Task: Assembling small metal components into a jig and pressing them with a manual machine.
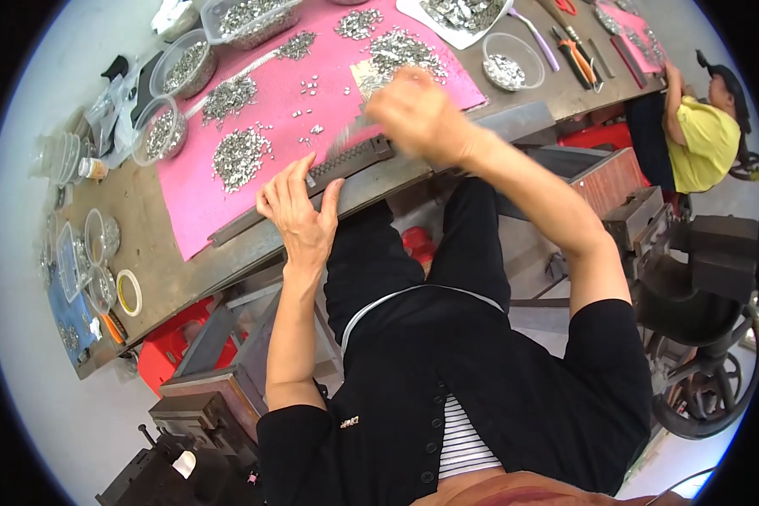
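Heaps of small metal parts (241,156) lie on a mat (198,198) behind the toothed bar (346,160), bowls (181,67) leftward.

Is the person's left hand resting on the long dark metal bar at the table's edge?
Yes, the left hand lies flat with fingers spread on the dark metal bar.

Pink mat (202,198), silvery metal bits (240,156), dark grey bar (350,160)

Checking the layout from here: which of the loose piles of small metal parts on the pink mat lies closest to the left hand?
The pile of metal parts near the pink mat's front edge, just up-left of the left hand; the others lie farther back.
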Motion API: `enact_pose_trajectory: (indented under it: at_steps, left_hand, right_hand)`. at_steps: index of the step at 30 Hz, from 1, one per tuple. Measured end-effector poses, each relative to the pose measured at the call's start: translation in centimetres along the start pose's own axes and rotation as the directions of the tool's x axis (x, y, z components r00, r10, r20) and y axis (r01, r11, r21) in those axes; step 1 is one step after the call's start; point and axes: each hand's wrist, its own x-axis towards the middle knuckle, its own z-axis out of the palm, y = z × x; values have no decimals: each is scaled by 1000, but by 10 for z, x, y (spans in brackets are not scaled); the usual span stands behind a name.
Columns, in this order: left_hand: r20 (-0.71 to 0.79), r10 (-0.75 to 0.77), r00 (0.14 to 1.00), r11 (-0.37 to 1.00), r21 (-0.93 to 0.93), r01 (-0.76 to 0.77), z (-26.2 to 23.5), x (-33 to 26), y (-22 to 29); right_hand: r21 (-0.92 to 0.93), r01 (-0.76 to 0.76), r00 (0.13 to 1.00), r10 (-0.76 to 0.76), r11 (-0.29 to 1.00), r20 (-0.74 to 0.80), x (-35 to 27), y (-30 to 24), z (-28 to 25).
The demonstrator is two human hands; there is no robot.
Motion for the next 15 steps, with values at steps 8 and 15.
enact_pose_trajectory:
  at_steps: [8,15]
  left_hand:
    - [97,197,976,979,-77,-190,19,67,27]
    - [124,334,934,941,-95,-324,89,126,29]
  right_hand:
    - [-154,-496,864,503,854,7,-24,71,-26]
    - [5,-576,812,572,817,119,-56,22,-9]
